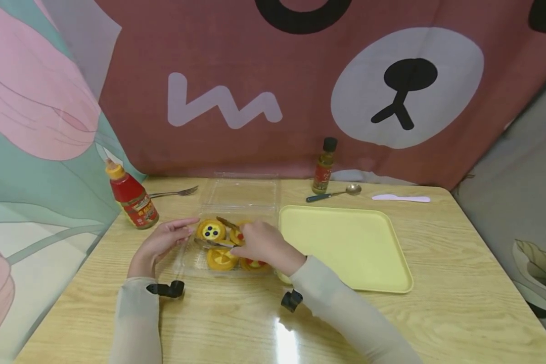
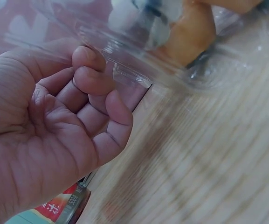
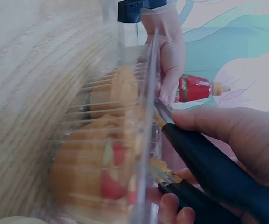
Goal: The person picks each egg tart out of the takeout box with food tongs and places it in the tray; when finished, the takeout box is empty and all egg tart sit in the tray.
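The right hand [image 1: 265, 243] grips tongs [image 3: 204, 163] spread about the blueberry-topped tart [image 1: 211, 230] in the clear box [image 1: 193, 259], whose rim the left hand [image 1: 164, 240] holds; likely lining up a pick, needing a gentle squeeze next.

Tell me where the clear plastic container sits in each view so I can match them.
Head: container left of centre, lid open.
Left wrist: container across the top, cropped.
Right wrist: container left of centre, reaching the bottom edge.
Shared landmark: left hand, near the container in all three.
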Demonstrator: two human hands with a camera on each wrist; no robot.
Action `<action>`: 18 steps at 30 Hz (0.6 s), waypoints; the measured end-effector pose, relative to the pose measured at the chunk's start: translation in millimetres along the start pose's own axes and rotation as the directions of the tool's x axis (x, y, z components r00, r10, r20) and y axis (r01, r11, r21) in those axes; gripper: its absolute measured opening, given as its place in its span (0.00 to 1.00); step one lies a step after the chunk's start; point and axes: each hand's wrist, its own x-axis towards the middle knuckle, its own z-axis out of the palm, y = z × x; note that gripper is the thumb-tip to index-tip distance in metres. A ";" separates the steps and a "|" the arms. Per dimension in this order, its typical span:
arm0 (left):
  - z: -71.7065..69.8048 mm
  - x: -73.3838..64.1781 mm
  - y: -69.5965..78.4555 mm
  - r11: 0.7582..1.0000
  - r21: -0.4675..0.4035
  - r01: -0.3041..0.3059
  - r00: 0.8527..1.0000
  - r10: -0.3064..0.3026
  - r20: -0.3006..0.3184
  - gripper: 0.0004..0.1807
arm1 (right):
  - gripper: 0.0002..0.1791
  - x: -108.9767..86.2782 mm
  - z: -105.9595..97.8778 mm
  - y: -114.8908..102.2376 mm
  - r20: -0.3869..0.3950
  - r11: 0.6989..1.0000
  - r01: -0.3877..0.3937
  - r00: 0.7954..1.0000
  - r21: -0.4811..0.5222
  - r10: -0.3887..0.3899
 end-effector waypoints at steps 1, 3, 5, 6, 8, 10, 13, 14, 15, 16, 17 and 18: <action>-0.2 0.6 0.2 1.000 0.002 0.000 1.000 0.000 -0.003 0.24 | 0.28 0.3 0.0 0.3 -0.001 1.000 0.003 1.000 -0.004 -0.003; -0.5 1.8 1.0 1.000 0.004 0.004 1.000 -0.004 -0.006 0.24 | 0.32 1.2 0.4 1.0 -0.008 1.000 0.009 1.000 -0.019 -0.009; -0.8 2.7 1.7 1.000 0.005 0.006 1.000 -0.006 -0.007 0.24 | 0.32 2.3 0.9 1.8 -0.023 0.999 0.016 1.000 -0.039 -0.016; -1.0 3.0 2.1 1.000 0.005 0.008 1.000 -0.008 -0.009 0.24 | 0.32 2.7 1.0 2.2 -0.031 0.999 0.020 0.999 -0.048 -0.021; -1.1 3.4 2.6 1.000 0.004 0.007 1.000 -0.007 -0.008 0.25 | 0.31 3.2 1.2 3.1 -0.044 0.998 0.028 0.999 -0.059 -0.031; -0.9 3.0 2.8 1.000 0.001 0.004 1.000 -0.004 -0.004 0.25 | 0.30 3.8 2.1 4.6 -0.056 0.997 0.044 0.997 -0.068 -0.048; 0.0 0.9 2.5 1.000 -0.008 0.002 1.000 -0.002 -0.003 0.27 | 0.30 3.3 3.9 7.3 -0.063 0.994 0.074 0.995 -0.083 -0.079; 0.3 0.2 2.1 1.000 -0.009 -0.002 1.000 0.002 -0.003 0.27 | 0.30 3.1 4.9 8.7 -0.064 0.993 0.083 0.994 -0.083 -0.088; 0.9 -0.3 1.7 1.000 -0.010 -0.003 1.000 0.003 -0.003 0.27 | 0.31 2.6 5.7 10.3 -0.065 0.992 0.093 0.993 -0.088 -0.099; 1.6 -0.7 1.2 1.000 -0.012 -0.005 1.000 0.005 -0.001 0.27 | 0.32 2.0 6.7 12.2 -0.064 0.991 0.100 0.992 -0.091 -0.106; 2.4 -0.9 1.0 1.000 -0.011 -0.007 1.000 0.007 0.001 0.27 | 0.33 1.1 7.4 14.1 -0.063 0.990 0.104 0.992 -0.091 -0.110; 3.2 -0.8 0.7 1.000 -0.008 -0.009 1.000 0.010 0.003 0.27 | 0.34 0.3 8.3 16.2 -0.068 0.991 0.106 0.991 -0.086 -0.112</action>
